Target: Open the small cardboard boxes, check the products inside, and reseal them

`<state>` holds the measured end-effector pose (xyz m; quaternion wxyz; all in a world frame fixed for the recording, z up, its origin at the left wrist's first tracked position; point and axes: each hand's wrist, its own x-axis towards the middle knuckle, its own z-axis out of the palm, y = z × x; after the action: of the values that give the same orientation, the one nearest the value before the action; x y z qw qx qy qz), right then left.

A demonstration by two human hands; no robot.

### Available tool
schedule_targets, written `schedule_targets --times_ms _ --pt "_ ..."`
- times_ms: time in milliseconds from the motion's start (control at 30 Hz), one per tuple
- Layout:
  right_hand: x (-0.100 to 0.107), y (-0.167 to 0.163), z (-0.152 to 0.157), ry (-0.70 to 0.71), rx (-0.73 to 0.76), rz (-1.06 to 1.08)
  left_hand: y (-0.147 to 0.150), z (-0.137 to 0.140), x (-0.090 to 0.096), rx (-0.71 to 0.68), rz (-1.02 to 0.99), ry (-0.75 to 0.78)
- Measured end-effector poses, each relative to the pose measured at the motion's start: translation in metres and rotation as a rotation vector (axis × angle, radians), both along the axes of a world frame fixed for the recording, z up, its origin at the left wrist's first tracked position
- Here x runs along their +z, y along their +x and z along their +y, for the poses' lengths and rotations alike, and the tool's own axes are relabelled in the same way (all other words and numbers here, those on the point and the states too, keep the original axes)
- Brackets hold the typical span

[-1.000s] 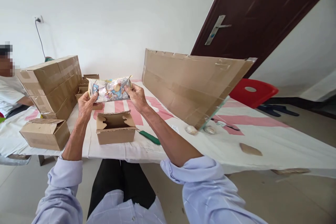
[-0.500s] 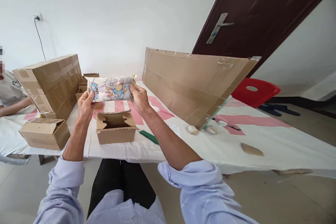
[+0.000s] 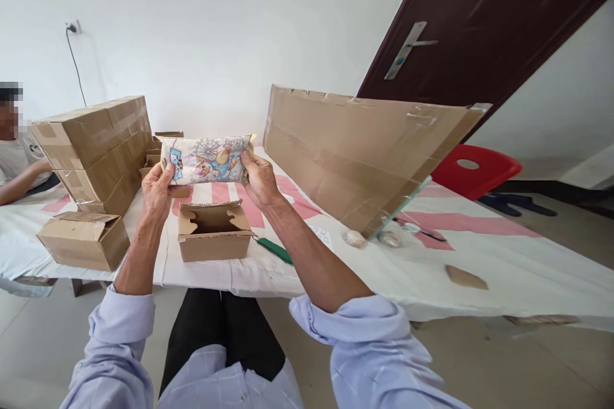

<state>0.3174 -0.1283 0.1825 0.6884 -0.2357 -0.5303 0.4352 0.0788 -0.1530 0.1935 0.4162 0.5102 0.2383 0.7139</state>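
Observation:
A soft printed packet, pale with cartoon figures and a ferris wheel, is held up level above the table. My left hand pinches its left end, thumb on the front. Its right end is gripped by my right hand, also with the thumb in front; the fingers behind the packet are mostly hidden. Below it stands an open small cardboard box, flaps up and its inside dark. To the right of that box lies a green tool or handle, partly hidden by my right forearm.
A closed carton sits at the left, before stacked cartons. A large cardboard sheet leans at the back right. Two rolls of tape, dark-handled scissors and a cardboard scrap lie right. Another person's arm rests far left.
The view has turned slightly left, so the table's contents sit a little further right. Both hands keep hold of the packet in nearly the same pose.

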Motion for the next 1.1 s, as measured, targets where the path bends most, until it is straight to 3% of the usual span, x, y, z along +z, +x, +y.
schedule_targets --times_ms 167,300,400,567,700,800,967,1100 --pt "-0.019 0.005 0.008 -0.088 -0.014 -0.113 -0.013 0.005 -0.013 0.066 0.127 -0.087" --pt "-0.048 0.006 0.009 -0.287 0.015 -0.224 -0.027 0.011 -0.037 0.058 0.217 -0.206" --pt "-0.064 0.006 0.005 -0.341 0.036 -0.264 -0.032 0.012 -0.056 0.027 0.238 -0.267" --pt "-0.064 0.002 0.007 -0.343 -0.004 -0.202 -0.033 0.007 -0.067 -0.051 0.145 -0.274" --pt "-0.051 -0.009 0.013 -0.291 -0.038 -0.113 -0.02 0.006 -0.06 -0.193 0.004 -0.198" --pt "-0.041 -0.02 0.009 -0.212 -0.033 -0.157 -0.008 0.01 -0.051 -0.203 -0.012 -0.188" --pt "-0.034 -0.006 -0.007 -0.052 -0.081 -0.296 -0.026 0.022 -0.02 0.023 -0.043 -0.05" --pt "-0.055 0.04 -0.01 -0.053 -0.274 -0.403 -0.073 0.035 0.004 0.288 0.057 0.032"
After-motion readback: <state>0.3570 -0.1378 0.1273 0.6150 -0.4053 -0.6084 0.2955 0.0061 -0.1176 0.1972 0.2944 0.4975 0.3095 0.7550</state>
